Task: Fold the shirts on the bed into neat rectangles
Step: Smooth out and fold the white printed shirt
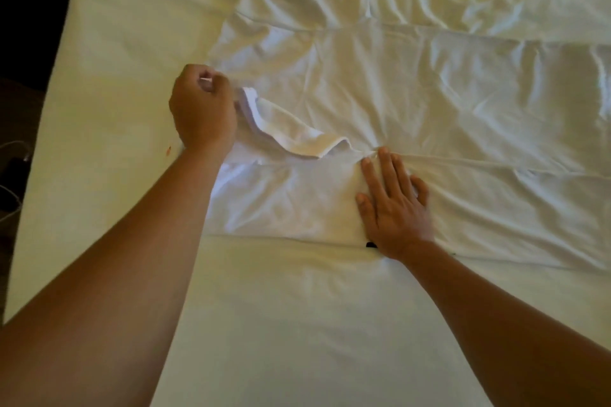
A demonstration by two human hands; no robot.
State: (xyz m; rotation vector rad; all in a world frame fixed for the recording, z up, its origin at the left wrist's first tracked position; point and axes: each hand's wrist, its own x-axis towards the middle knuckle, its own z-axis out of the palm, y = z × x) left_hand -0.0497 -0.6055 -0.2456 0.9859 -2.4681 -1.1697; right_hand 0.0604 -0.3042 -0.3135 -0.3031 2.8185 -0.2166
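Mid-frame, the left hand [203, 107] pinches the collar of the wrinkled white cotton shirt [380, 129]; the right hand [393, 205] presses flat, fingers spread, on the fabric

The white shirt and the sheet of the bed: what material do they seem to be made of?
White shirt: likely soft matte knit cotton; it bunches into fine creases under the right hand, and the left hand pinches it. Bed sheet: smooth woven cotton by its look, flatter, faint sheen.

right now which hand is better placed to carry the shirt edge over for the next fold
Left. The left hand already pinches the white shirt at its lifted edge, while the right hand lies flat, pinning the cloth.
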